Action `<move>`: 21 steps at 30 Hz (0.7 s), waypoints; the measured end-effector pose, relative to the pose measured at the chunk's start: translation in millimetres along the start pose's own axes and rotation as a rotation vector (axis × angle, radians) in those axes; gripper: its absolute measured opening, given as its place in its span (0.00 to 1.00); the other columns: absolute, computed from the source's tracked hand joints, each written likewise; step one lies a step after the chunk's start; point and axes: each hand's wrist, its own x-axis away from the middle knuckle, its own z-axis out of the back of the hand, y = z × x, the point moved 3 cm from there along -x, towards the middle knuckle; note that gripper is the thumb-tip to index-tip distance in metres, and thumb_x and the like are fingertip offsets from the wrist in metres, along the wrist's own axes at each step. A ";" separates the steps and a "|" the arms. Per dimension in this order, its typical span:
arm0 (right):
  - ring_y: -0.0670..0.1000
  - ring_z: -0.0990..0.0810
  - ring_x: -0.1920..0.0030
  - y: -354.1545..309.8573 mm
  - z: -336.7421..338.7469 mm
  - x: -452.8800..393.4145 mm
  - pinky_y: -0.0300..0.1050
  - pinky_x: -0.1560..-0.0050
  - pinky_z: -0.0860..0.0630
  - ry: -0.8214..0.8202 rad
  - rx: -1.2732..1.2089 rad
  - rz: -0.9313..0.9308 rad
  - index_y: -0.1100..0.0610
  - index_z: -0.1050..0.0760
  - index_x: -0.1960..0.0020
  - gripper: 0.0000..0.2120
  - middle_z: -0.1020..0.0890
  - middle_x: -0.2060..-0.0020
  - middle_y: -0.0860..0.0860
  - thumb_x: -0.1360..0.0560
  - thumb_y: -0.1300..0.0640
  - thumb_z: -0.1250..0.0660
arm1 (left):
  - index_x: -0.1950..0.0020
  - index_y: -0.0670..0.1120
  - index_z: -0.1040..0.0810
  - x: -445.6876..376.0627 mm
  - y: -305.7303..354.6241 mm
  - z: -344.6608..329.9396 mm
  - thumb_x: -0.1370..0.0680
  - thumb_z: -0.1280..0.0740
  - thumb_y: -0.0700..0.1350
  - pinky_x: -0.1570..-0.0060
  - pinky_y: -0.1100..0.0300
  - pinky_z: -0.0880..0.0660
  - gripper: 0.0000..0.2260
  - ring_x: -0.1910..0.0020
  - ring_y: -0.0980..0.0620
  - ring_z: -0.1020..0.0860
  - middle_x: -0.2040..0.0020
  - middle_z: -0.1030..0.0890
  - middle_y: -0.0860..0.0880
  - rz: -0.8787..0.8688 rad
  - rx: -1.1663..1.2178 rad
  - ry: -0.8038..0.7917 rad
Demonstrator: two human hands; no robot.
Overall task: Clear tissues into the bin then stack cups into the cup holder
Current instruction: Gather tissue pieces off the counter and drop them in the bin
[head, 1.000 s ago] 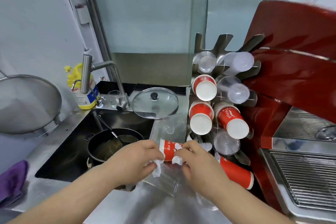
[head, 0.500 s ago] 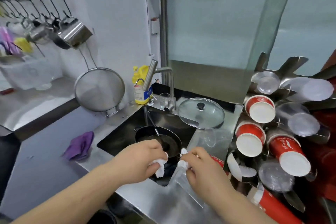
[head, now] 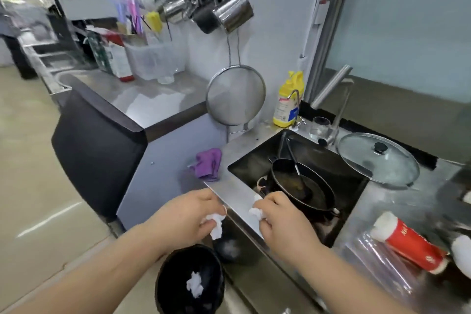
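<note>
Both hands are out in front, side by side over the near edge of the tabletop [head: 237,196]. The left hand [head: 186,214] has its fingers curled down around a crumpled white tissue [head: 215,224] that hangs from under the fingertips. The right hand [head: 280,216] pinches a second wad of tissue [head: 254,211] between thumb and curled fingers. Both forearms reach forward with the backs of the hands up.

Directly below the left hand stands a round black bin [head: 175,280] on the floor, and one white tissue ball [head: 195,284] lies inside it.

Just beyond the right hand is the sunken sink [head: 254,160], which holds a dark frying pan [head: 318,194] with a utensil [head: 295,160] lying in it. To the right of the right hand a red paper cup [head: 410,242] lies on its side on the tabletop, over clear plastic [head: 377,260]; it bears white lettering, too blurred to read. Farther right something white [head: 461,252] shows at the frame edge.

Beyond the sink sit a glass pan lid [head: 377,160], a small glass [head: 319,127], a tap [head: 331,86] and a yellow bottle [head: 289,99] whose label I cannot read. A purple cloth [head: 207,163] lies beyond the left hand. On the wall hang a round mesh strainer [head: 235,95] and steel jugs [head: 232,11] on hooks.
</note>
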 end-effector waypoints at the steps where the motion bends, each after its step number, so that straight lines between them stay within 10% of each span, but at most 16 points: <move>1: 0.55 0.22 0.55 -10.9 -11.0 -9.2 0.50 0.60 0.23 -0.006 -0.003 0.005 0.49 0.25 0.44 0.15 0.28 0.47 0.49 0.28 0.59 0.38 | 0.42 0.57 0.20 11.4 -14.7 -0.3 0.25 0.34 0.47 0.53 0.65 0.28 0.13 0.50 0.56 0.22 0.46 0.23 0.57 0.024 0.009 -0.004; 7: 0.51 0.22 0.51 -62.2 -69.1 -48.0 0.48 0.58 0.24 -0.090 -0.019 0.046 0.45 0.25 0.43 0.14 0.28 0.46 0.46 0.26 0.57 0.39 | 0.40 0.57 0.21 61.0 -86.9 -10.7 0.23 0.36 0.46 0.61 0.76 0.37 0.13 0.56 0.60 0.27 0.50 0.29 0.60 0.153 0.044 -0.026; 12: 0.52 0.21 0.51 -72.3 -119.8 -65.1 0.49 0.55 0.23 -0.186 -0.036 0.082 0.46 0.24 0.42 0.14 0.27 0.46 0.47 0.25 0.57 0.40 | 0.40 0.57 0.21 79.6 -123.0 -37.5 0.24 0.35 0.47 0.54 0.59 0.24 0.13 0.57 0.59 0.26 0.51 0.31 0.62 0.256 0.126 -0.041; 21: 0.57 0.21 0.48 -24.7 -268.0 -35.3 0.53 0.54 0.22 -0.533 -0.058 -0.036 0.47 0.24 0.43 0.15 0.27 0.45 0.49 0.28 0.57 0.39 | 0.41 0.53 0.19 119.4 -150.3 -184.6 0.25 0.32 0.42 0.57 0.67 0.33 0.14 0.49 0.50 0.21 0.44 0.23 0.53 0.486 0.333 -0.193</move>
